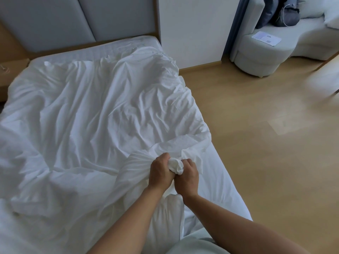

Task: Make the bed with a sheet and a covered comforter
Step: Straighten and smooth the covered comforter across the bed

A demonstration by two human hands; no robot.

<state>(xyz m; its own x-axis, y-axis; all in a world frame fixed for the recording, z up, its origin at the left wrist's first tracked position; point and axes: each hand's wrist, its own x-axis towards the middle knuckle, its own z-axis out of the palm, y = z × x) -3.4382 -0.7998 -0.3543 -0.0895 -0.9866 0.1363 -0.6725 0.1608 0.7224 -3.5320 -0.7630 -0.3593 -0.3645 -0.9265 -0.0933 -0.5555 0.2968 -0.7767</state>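
Low in the centre of the frame, the person's left hand and right hand touch side by side, both clenched around one bunched corner of a rumpled white fabric comforter cover. The cover spreads up and left across the bed, over a smooth white sheet. A grey padded headboard stands upper left, and a light wooden floor fills the right.

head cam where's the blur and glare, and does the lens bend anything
Head view: soft, dim daylight; a pale glare patch on the wood floor; smeared blur at the far right edge and over the comforter at lower left; the headboard leans from wide-angle distortion; the left hand and right hand, gripping the comforter's bunched corner, are fairly sharp.
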